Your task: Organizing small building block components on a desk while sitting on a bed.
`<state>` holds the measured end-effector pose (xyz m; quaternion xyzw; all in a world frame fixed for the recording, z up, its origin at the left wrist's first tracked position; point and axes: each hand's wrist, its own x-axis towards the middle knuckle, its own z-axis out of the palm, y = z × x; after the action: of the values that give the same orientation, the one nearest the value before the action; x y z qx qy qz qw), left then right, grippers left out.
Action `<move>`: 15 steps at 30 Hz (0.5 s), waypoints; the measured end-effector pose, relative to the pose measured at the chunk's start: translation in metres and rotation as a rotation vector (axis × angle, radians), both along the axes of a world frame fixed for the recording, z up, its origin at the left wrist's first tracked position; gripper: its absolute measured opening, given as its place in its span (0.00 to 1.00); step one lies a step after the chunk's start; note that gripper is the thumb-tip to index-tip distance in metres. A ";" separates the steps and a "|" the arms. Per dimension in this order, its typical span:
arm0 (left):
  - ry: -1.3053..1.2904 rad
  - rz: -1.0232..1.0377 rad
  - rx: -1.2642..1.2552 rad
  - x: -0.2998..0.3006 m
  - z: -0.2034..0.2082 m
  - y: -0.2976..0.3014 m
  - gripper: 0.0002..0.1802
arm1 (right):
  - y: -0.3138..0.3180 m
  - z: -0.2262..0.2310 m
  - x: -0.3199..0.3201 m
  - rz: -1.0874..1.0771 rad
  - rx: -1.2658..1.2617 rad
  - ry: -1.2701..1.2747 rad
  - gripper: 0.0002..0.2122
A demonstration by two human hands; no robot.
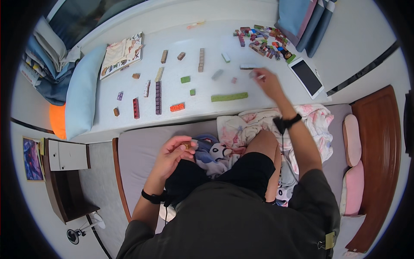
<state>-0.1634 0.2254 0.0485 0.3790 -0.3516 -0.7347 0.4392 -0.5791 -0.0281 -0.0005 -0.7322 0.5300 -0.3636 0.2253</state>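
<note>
A white window ledge (172, 39) bears small blocks, single and joined in bars, spaced apart: among them a long dark-purple bar (158, 98), a red bar (136, 108), an orange-red bar (177, 107), a long green bar (229, 97) and an upright-running tan bar (201, 60). Toward its right end lie a jumbled heap of multicoloured blocks (261, 49) and, near it, a white-framed tablet (306, 77). Toward the left, a light-blue pillow (86, 90) rests just beside a picture-covered book (123, 56).
</note>
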 end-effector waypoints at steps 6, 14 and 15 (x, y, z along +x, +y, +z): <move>-0.064 0.152 -0.042 0.004 0.006 0.014 0.20 | -0.103 -0.053 -0.080 -0.114 0.077 0.402 0.14; 0.095 0.173 -0.075 -0.007 0.008 -0.006 0.21 | -0.121 -0.074 -0.076 -0.102 0.076 0.319 0.16; 0.098 0.174 -0.084 -0.008 0.007 -0.007 0.20 | -0.120 -0.069 -0.075 -0.093 0.097 0.337 0.16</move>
<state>-0.1714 0.2183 0.0550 0.3530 -0.3262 -0.6961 0.5333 -0.6545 -0.1476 -0.0694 -0.7457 0.6106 -0.2197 0.1510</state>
